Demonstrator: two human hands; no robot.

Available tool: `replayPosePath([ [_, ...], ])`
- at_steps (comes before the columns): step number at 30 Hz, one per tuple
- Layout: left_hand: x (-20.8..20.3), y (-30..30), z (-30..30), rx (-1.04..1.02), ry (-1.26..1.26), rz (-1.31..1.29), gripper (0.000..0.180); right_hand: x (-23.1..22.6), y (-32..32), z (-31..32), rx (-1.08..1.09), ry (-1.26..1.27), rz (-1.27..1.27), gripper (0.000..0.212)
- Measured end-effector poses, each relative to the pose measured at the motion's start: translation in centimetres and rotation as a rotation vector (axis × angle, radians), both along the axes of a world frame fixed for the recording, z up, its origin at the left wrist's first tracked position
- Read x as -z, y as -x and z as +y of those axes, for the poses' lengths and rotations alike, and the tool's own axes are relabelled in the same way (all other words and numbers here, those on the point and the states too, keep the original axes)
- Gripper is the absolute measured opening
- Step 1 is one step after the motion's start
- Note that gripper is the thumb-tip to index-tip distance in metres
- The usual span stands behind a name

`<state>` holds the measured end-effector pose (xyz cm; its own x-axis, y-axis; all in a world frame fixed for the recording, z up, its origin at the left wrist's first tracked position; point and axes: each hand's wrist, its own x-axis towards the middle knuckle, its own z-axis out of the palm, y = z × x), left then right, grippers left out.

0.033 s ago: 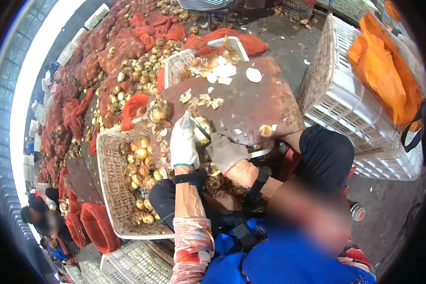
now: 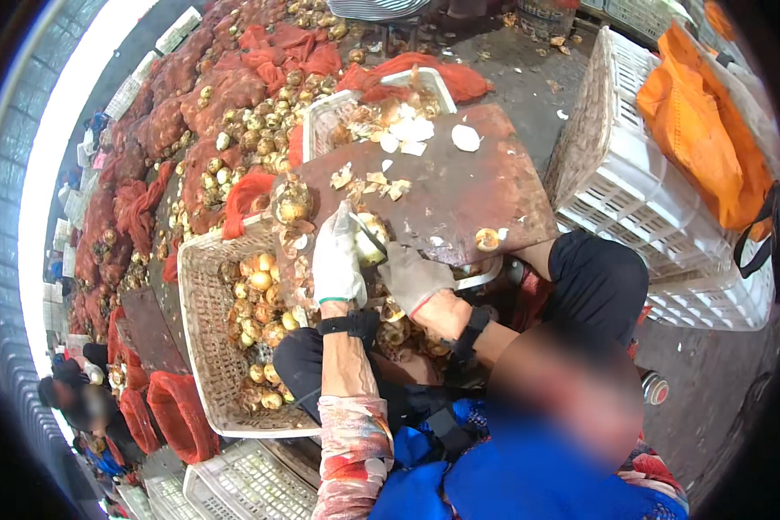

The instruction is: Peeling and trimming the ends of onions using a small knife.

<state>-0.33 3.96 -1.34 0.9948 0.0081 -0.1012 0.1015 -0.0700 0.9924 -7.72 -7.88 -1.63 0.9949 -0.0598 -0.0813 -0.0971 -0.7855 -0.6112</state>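
— Two crates held onions, did they not?

— Yes. We saw a pale plastic basket (image 2: 208,347) at the left edge of the brown board (image 2: 459,199), filled with small yellow-brown onions (image 2: 260,282). A second white crate (image 2: 321,117) at the board's far edge carried peelings and papery skins (image 2: 407,130). Empty white crates (image 2: 615,173) stood stacked at the right, with an orange cloth (image 2: 702,139) draped over them.

— And the onion being worked?

— We found the onion (image 2: 368,243) at the board's near edge, between our two gloved hands. Our left hand (image 2: 336,264) curled its fingers around the onion's left side, gripping it. Our right hand (image 2: 416,277) had its fingers closed together, touching the onion from the right; a thin dark blade (image 2: 368,232) lay across it.

— Its look?

— Pale yellow-green, glossy, partly peeled, we thought. Red mesh sacks (image 2: 234,87) of more onions lay beyond.
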Motion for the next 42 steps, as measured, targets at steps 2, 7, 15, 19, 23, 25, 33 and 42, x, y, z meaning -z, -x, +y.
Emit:
replayPosePath([
  [2,0.0,-0.1,-0.5,0.037,0.117,0.037,0.052,2.3,-2.0,-0.4,-0.009,0.013,0.002,0.036],
  [7,-1.0,0.2,-0.2,-0.090,0.143,0.132,0.051,0.3,-0.5,-2.3,-0.081,-0.151,0.057,0.040],
  [15,-1.6,0.3,-0.7,-0.046,0.084,0.057,0.050,0.6,-1.6,-2.9,-0.129,-0.136,0.129,0.041],
  [19,-1.5,0.1,-0.2,-0.047,0.092,0.123,0.042,-1.7,-0.2,-3.4,-0.228,-0.069,0.027,0.025],
  [23,-0.1,0.7,0.1,0.012,0.084,0.075,0.044,3.5,0.0,-4.1,-0.245,-0.378,-0.171,0.028],
  [25,-0.6,1.1,1.1,-0.014,-0.046,0.049,0.046,-0.7,0.2,-4.4,-0.046,-0.832,0.530,0.060],
  [33,-3.1,1.7,-0.7,0.021,-0.035,0.060,0.051,4.5,2.2,-2.6,-0.112,-0.621,-0.034,0.058],
  [42,-3.1,1.3,-0.7,-0.012,0.035,0.117,0.049,1.2,1.2,-3.1,-0.061,-0.482,-0.001,0.048],
])
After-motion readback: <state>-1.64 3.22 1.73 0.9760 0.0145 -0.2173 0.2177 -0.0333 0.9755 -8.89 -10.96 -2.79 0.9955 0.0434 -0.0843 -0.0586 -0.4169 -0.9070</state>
